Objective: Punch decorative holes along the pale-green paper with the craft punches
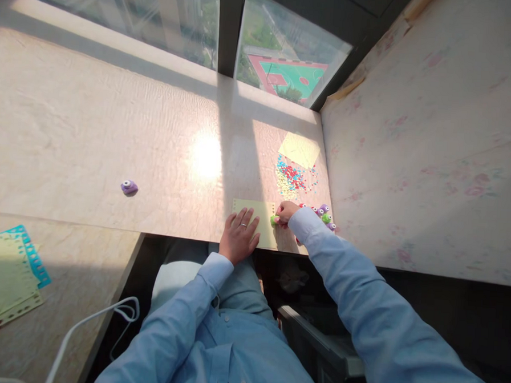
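Note:
A pale yellow sheet of paper (263, 223) lies at the table's front edge, with small punched holes along its far edge and down part of its right side. My left hand (239, 233) rests flat on the sheet's left half, fingers spread. At the right edge of the sheet, my right hand (286, 212) is closed around a small green craft punch (274, 220), which sits against the paper. Part of the punch is hidden by my fingers. Just right of that hand is a cluster of purple, green and red craft punches (324, 209), partly covered by my sleeve.
Red, blue and yellow paper bits (293, 176) lie scattered beyond the sheet, below a yellow paper piece (299, 150). A purple punch (129, 187) stands alone at left. Punched sheets (4, 281) are stacked on the lower-left surface, near a white cable (83, 322). A wallpapered wall (429, 143) bounds the right.

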Motion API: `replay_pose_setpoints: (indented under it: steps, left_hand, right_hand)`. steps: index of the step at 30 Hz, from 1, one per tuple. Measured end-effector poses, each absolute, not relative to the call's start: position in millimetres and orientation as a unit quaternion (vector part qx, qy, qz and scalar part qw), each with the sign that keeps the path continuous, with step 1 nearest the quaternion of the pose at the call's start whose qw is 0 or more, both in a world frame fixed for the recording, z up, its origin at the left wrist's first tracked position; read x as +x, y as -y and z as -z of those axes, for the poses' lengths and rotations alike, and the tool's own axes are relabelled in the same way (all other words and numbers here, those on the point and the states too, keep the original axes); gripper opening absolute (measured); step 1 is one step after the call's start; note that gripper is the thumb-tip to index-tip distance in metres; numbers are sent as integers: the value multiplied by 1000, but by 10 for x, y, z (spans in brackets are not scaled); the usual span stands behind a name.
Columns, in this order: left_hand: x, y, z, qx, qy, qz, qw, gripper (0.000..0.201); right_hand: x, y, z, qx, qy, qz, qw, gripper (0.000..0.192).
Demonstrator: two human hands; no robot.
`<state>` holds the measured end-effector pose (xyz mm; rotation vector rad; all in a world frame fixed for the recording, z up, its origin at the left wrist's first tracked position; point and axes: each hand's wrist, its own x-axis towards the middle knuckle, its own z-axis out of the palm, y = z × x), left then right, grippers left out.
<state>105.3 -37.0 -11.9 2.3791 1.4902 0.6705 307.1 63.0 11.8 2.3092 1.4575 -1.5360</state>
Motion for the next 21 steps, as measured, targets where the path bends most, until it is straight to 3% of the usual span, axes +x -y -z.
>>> replay_pose_setpoints:
  steps: [6,11,15,21]
  left_hand:
    - [1051,370,118,816,-513,-235,126,44]
    - [1040,377,124,822,-509,-230,108,44]
    - [1035,381,131,823,-507,-232,103,44]
    - [1026,384,123,827,-506,-223,100,44]
  right_hand:
    - [3035,-623,-179,743,-462,483,11,45]
    - [3021,-390,-347,740,-478,468,-75,35]
    - [3095,-262,-417,703,-559,428,-95,18]
    - [3114,-148,-404,638,-727,254,-13,33]
